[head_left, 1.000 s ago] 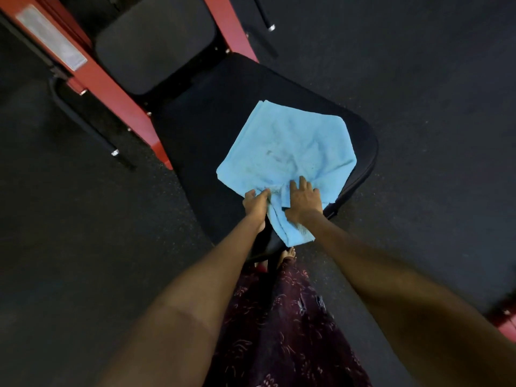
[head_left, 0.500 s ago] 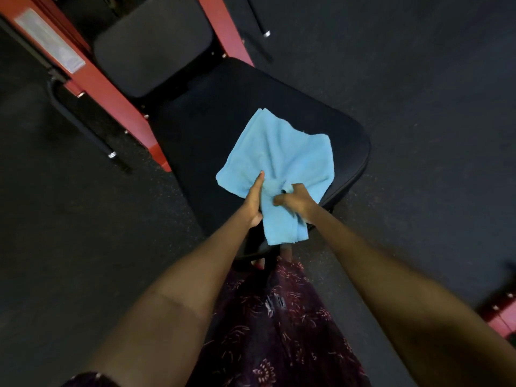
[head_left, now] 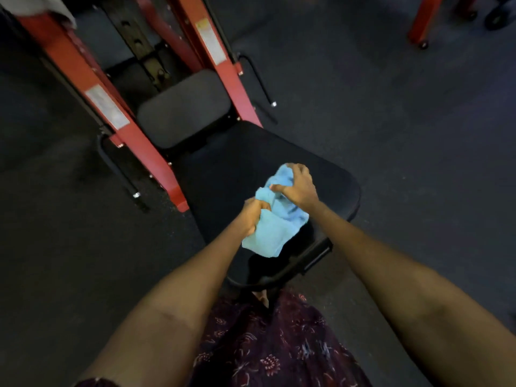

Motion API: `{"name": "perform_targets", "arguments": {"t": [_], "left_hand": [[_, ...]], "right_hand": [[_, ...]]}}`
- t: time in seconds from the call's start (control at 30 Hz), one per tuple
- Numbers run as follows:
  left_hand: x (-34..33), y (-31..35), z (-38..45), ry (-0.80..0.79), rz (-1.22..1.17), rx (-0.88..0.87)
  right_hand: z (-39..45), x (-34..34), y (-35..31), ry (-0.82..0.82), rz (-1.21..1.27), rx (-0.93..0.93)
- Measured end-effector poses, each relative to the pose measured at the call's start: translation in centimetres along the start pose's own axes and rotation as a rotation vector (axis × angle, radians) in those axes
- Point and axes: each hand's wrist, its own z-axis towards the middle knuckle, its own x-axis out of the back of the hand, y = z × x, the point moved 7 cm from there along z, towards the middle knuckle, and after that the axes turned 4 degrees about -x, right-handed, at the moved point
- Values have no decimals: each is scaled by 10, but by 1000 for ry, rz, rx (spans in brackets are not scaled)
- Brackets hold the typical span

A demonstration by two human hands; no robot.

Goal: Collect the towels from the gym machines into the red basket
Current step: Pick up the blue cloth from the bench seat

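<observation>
A light blue towel (head_left: 275, 227) is bunched up and lifted just above the black padded seat (head_left: 237, 169) of a red gym machine. My left hand (head_left: 252, 213) grips the towel's near left part in a fist. My right hand (head_left: 297, 187) clutches the far top of the bundle, fingers curled over it. A loose flap of towel hangs down below my hands. The red basket is not in view.
The machine's red frame posts (head_left: 131, 127) and a small black back pad (head_left: 184, 110) stand behind the seat. Black handle bars (head_left: 117, 169) stick out on both sides. Dark rubber floor surrounds the machine. Another red machine leg (head_left: 423, 20) stands at the top right.
The towel lay spread flat on the seat a second ago. Both hands have gathered it into a bundle and raised it off the pad; the camera view has also tilted upward.
</observation>
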Motion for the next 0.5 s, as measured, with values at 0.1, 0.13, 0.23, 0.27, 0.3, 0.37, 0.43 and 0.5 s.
{"name": "perform_targets", "arguments": {"t": [0.1,0.13,0.23,0.27,0.3,0.37,0.43,0.5], "left_hand": [[11,31,-23,0,44,-124],[17,43,-36,15,43,-161],[35,70,-56,71,37,-226],[40,75,-59,68,53,-233],[45,82,-68,70,61,-256],[53,94,-82,96,59,-310],[60,108,-97,179,52,-396],[69,121,-118,279,58,-514]], "right_hand": [[-7,-12,-43,-236,129,71],[-13,-16,-57,-335,156,68],[-34,-21,-83,-600,23,69],[-39,-19,-86,-631,-68,87],[-44,-14,-94,-622,-159,127],[-48,-4,-108,-509,-247,189],[-51,6,-124,-376,-186,219],[-59,9,-142,-295,-114,272]]}}
